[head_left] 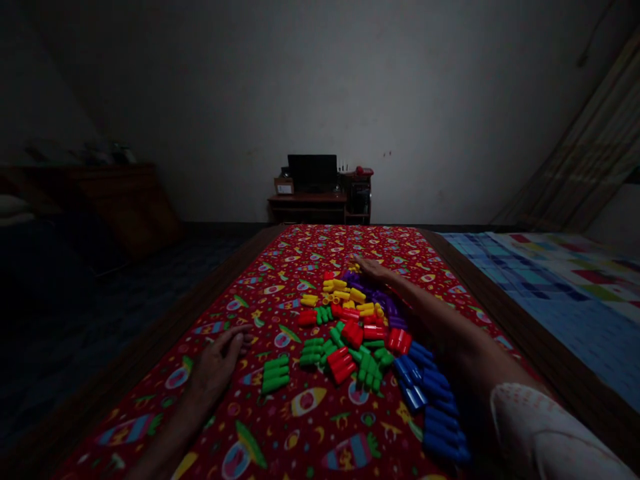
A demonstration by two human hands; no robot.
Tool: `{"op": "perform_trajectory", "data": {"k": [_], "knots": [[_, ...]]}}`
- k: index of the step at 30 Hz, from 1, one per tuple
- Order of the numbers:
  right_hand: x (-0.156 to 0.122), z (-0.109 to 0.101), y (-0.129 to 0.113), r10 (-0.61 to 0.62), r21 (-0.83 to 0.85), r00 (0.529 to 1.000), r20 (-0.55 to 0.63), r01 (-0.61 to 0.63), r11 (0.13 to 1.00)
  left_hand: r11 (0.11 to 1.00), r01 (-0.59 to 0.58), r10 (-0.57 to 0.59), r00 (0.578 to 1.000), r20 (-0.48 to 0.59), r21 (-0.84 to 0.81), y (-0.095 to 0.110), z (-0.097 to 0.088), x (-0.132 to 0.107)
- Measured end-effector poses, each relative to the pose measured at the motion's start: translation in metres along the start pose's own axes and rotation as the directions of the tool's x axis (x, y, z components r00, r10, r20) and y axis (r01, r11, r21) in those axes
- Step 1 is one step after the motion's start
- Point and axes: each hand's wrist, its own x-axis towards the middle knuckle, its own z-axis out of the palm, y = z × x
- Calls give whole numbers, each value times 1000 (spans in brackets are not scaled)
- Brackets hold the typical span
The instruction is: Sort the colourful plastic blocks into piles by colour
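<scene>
Plastic toy building blocks with rounded tube shapes lie in a loose pile on a red patterned cloth [310, 437]. Yellow blocks [341, 293] are toward the far side, with purple blocks [397, 313] to their right. Red blocks [341, 365] and green blocks [370, 371] mix in the middle, and blue blocks [443, 427] lie near right. My right hand [373, 268] reaches round the pile's far end, fingers stretched beside a small yellow block [354, 267]. My left hand [225, 353] rests open and unloaded on the cloth, left of a separate green block [276, 375].
The cloth covers a long surface with dark brown edges [235, 257]. To the right is a blue checked cover [520, 313]. At the far wall stands a desk [307, 200] with a black monitor [313, 172]; a wooden cabinet [120, 207] stands at left.
</scene>
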Motion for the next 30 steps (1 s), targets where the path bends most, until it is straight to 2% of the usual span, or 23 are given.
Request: {"op": "perform_trajectory", "data": {"k": [2,4,6,7,9,10,11,13,15,16,17,18,19,20,22,23,25,27,30], "knots": [[-5,18,-13,4,24,991,135,-8,1000,989,-110,116,992,-56,104,4,4,-5],[-17,27,-32,-34,76,950,311,10,997,947,-253,274,958,-84,200,11,9,-13],[-34,21,-48,-95,142,915,391,42,989,869,-427,450,892,-44,250,25,15,-26],[-44,13,-53,-111,163,921,373,52,985,814,-521,539,843,0,256,34,19,-35],[-67,-11,-55,-79,156,971,226,44,987,665,-713,704,698,132,220,57,30,-56],[-80,-24,-51,-38,136,990,134,19,991,584,-791,762,612,211,182,71,36,-67],[-94,-36,-45,14,110,999,43,-18,994,487,-862,814,506,285,140,86,44,-80],[-123,-51,-29,121,78,989,-82,-114,990,317,-947,836,303,457,47,119,66,-104],[-149,-53,-15,215,122,965,-149,-197,973,176,-982,837,113,535,-68,150,95,-126],[-160,-50,-11,244,149,955,-170,-220,964,121,-986,830,37,556,-116,164,112,-134],[-168,-46,-9,265,172,948,-175,-236,957,75,-986,833,-19,552,-147,175,129,-141],[-174,-41,-8,276,183,945,-173,-245,952,52,-986,846,-40,532,-156,184,147,-144],[-179,-37,-9,282,183,945,-165,-252,950,50,-988,851,-35,524,-147,190,163,-145],[-183,-35,-12,283,176,947,-155,-255,951,68,-990,857,-5,516,-123,193,177,-142],[-188,-33,-16,277,185,946,-167,-246,951,131,-991,846,95,524,-32,191,193,-128],[-190,-33,-18,277,205,944,-179,-240,949,152,-988,836,141,531,22,187,196,-117],[-194,-37,-17,294,262,936,-192,-240,935,178,-975,805,222,550,133,175,189,-91],[-194,-40,-13,305,266,935,-182,-251,931,210,-951,774,304,555,228,161,171,-64],[-188,-38,-7,254,79,942,-218,-242,967,311,-899,742,432,512,308,143,141,-30]]}}
